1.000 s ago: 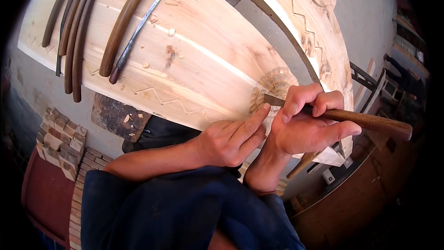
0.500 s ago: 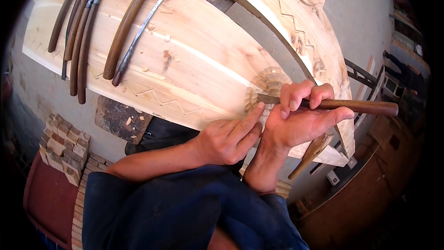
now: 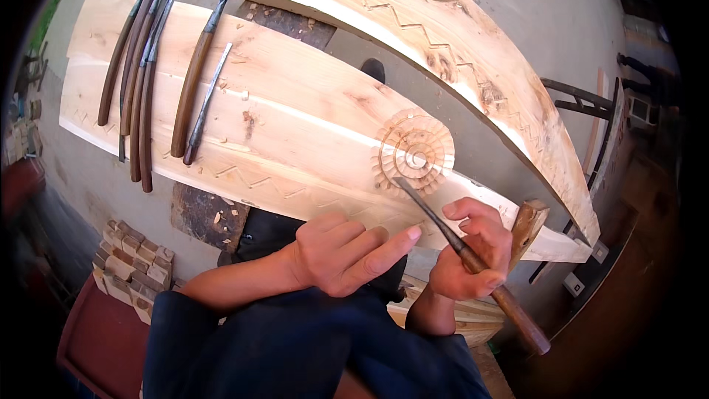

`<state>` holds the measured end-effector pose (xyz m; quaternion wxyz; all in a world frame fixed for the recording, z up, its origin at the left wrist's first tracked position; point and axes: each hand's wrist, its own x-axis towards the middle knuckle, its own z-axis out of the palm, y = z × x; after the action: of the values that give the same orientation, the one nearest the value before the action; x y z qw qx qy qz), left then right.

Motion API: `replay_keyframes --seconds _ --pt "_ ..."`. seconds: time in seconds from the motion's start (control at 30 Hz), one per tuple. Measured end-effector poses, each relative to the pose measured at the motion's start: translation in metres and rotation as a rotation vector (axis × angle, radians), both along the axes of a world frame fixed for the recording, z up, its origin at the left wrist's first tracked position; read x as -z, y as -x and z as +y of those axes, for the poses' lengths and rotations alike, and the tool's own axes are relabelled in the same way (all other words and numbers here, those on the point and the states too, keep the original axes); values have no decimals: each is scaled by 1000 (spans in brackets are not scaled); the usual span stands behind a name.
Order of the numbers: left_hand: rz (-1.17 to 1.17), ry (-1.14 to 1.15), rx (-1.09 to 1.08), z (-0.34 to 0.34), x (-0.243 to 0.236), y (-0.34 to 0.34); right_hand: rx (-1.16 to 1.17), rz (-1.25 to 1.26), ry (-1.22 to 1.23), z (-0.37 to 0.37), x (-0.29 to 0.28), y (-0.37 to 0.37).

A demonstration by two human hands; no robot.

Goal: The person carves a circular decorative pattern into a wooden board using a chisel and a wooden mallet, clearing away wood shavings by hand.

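Observation:
My right hand (image 3: 473, 251) is closed around a wood-carving chisel (image 3: 526, 319) with a brown wooden handle and a dark metal blade. The blade slants up and left, its tip at the lower edge of a carved spiral rosette (image 3: 415, 149); whether it touches the wood I cannot tell. That rosette is on a pale wooden board (image 3: 317, 140), which also bears a zigzag line. To the left of the chisel, my left hand (image 3: 347, 251) holds nothing, its index finger stretched out and the others bent, over the board's near edge.
Several long-handled chisels (image 3: 140, 96) and a short one (image 3: 207, 107) lie across the board's left part, among wood chips. Beyond stands a second carved, curved board (image 3: 473, 66). Small wooden blocks (image 3: 136, 262) and a dark red surface (image 3: 96, 340) are at lower left.
My right hand has turned and lowered, swinging the chisel from nearly level to a steep slant. My left hand has come away from the blade. The rosette shows more fully now.

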<state>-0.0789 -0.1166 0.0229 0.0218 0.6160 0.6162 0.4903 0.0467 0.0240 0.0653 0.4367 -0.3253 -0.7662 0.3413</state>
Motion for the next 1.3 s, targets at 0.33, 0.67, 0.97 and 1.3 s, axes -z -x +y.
replay_keyframes --seconds 0.33,0.67,0.97,1.3 --pt "185 78 5 20 8 3 -279 -70 91 -34 10 -77" --pt "306 218 128 31 11 -8 -198 -123 363 -47 24 -113" --pt "306 195 124 32 13 -9 -168 -81 437 -50 23 -109" --pt "263 196 132 34 14 -8 -160 -143 425 -44 2 -97"
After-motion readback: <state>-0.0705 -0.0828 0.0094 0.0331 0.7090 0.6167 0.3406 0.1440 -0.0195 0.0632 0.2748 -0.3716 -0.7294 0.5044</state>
